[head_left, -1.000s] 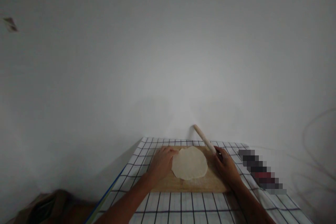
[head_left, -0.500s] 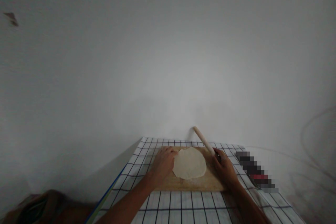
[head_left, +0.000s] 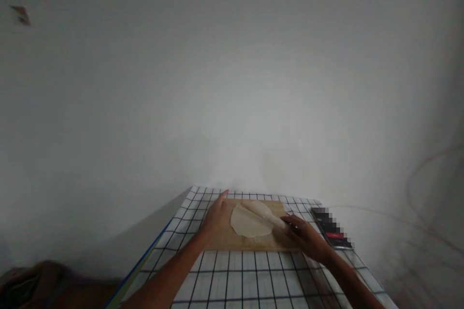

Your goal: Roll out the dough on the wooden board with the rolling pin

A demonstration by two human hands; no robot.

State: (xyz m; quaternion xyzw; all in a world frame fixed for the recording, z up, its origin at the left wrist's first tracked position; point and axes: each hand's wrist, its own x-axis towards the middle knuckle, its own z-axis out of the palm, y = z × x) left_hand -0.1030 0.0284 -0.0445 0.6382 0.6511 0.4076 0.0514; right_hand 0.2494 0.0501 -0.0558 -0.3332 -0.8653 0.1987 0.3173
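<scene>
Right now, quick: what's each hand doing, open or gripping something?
Left hand: open, at the left side of the dough sheet.
Right hand: closed, holding one end of the rolling pin.

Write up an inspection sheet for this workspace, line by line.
Surface: white cloth with dark grid lines; wooden board lying on it.
Work items: flattened dough on the board; rolling pin lying diagonally over its right part.
Clutter: dark item with a red band near the cloth's right edge, partly pixelated.
Hands: right hand grips the pin's near end; left hand beside the dough's left edge, contact unclear.
Cables: thin cable-like lines at right.
Surroundings: pale wall; dim brownish object lower left, unidentifiable.
</scene>
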